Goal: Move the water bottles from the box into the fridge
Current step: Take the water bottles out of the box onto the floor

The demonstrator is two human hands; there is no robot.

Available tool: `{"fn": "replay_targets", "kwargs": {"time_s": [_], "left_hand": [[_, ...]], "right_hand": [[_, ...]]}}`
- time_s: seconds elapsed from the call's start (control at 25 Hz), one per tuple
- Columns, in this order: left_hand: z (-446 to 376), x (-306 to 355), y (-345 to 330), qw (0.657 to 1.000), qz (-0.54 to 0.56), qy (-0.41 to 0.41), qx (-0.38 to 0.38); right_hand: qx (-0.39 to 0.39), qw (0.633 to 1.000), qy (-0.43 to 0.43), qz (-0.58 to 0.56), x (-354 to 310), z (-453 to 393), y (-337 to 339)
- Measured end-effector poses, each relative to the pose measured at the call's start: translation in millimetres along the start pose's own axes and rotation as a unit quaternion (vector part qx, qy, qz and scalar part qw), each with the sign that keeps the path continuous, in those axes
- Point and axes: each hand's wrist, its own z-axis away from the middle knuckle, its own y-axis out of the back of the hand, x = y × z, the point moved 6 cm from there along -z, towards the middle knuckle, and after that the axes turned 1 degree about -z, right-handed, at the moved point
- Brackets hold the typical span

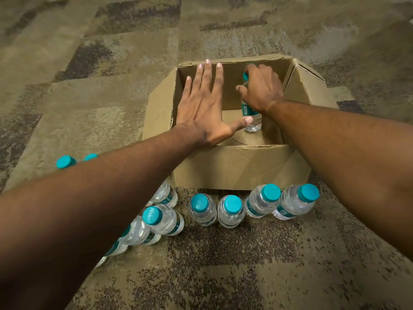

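Note:
An open cardboard box (237,168) sits on the carpet ahead of me. Inside it stands one clear water bottle (251,120) with a teal cap. My right hand (261,90) is closed around the bottle's upper part, inside the box. My left hand (205,104) hovers over the box's left side, palm down, fingers spread, holding nothing. Several more teal-capped water bottles (231,211) stand on the floor in front of the box, and others lie partly hidden under my left forearm. The fridge is out of view.
Patterned brown and grey carpet (223,265) covers the whole floor. Two bottle caps (66,161) show at the left beyond my forearm. The box's flaps (310,86) fold outward at left and right.

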Motion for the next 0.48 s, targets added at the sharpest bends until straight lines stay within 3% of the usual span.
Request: {"fn": "replay_targets", "kwargs": {"time_s": [0.2,0.36,0.48], "left_hand": [[3,1,2,1.000,0.013,-0.003,-0.007],[8,-1,5,0.999,0.030,0.004,-0.009],[11,4,10,0.999,0.043,0.001,-0.016]], "right_hand": [[0.054,0.993,-0.031,-0.105,5,6,10],[0.021,0.963,-0.067,-0.259,23,16,19],[0.015,0.948,-0.092,-0.306,39,27,33]]}}
